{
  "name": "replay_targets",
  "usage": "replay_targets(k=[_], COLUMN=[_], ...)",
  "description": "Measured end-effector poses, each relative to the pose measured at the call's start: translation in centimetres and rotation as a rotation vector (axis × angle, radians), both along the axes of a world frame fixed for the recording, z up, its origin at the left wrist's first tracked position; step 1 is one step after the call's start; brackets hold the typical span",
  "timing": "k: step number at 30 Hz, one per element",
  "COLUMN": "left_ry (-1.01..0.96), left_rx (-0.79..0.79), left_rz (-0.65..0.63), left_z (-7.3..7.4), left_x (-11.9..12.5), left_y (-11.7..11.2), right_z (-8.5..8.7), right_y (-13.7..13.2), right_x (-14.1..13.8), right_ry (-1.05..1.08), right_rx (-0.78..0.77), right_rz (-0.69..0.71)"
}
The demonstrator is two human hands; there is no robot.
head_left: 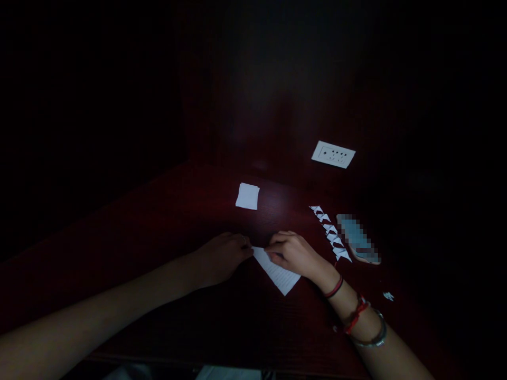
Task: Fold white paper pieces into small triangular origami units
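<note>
A folded sheet of paper [280,274] with faint lines of print lies on the dark red table, one corner pointing toward me. My left hand [227,257] is closed, its fingertips pinching the sheet's left corner. Bent over the upper edge, my right hand [295,254] has its thumb and fingers closed on the paper and hides part of it. Just right of that hand, a row of small folded paper pieces [330,232] runs slantwise. Farther back sits a stack of square white papers [247,196].
A phone [358,240] with a blurred-out screen lies beside the folded pieces. Small white scraps [388,296] are on the table at the right. On the back wall is a white power socket [333,154]. The surroundings are very dark.
</note>
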State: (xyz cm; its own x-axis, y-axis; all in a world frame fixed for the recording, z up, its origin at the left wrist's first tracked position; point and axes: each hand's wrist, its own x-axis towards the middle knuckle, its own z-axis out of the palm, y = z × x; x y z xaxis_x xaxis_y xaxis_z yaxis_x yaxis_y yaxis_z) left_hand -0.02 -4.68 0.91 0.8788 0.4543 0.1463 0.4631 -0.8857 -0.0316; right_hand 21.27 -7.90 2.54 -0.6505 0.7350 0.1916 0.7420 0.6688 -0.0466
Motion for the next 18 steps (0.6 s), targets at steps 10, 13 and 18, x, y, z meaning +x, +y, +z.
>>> replay_targets(k=[10, 13, 18], left_ry=[-0.007, -0.028, -0.068], left_rx=[0.026, 0.027, 0.031], left_rz=[0.024, 0.038, 0.030], left_z=[-0.3, -0.5, -1.0], left_x=[-0.3, -0.4, -0.4], left_y=[0.2, 0.2, 0.1], right_z=[0.6, 0.8, 0.6], right_y=[-0.2, -0.2, 0.0], right_x=[1.4, 2.1, 2.7], right_ry=[0.014, -0.005, -0.090], right_rx=[-0.050, -0.062, 0.015], right_rz=[0.000, -0.005, -0.071])
